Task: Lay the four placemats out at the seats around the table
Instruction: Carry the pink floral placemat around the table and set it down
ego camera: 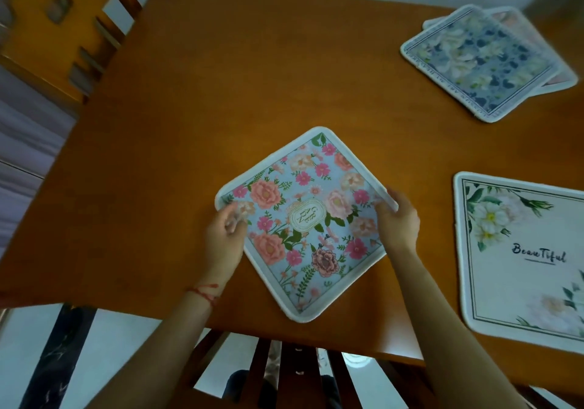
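Head cam: I see both hands on the pink-flower placemat (303, 219), which sits near-centre on the bench (196, 98), turned cornerwise like a diamond, near corner close to the bench's near edge. Left hand (222, 238) at its left corner, fingers (234, 215) curled onto the mat's edge; a bit blurred, so grip depth unclear. Red thread band (203, 291) on that wrist. Right hand (398, 219) pinches the right corner, thumb on top, edge lifted slightly off the bench.

White "Beautiful" placemat (518, 263) lies flat near-right, partly cut off by frame edge, apart from the held one. Far right: blue-flower placemat (477, 57) stacked on a pinkish placemat (562, 76), only the lower one's rim showing.

Chair back (284, 370) at near edge, another chair (60, 32) far left.
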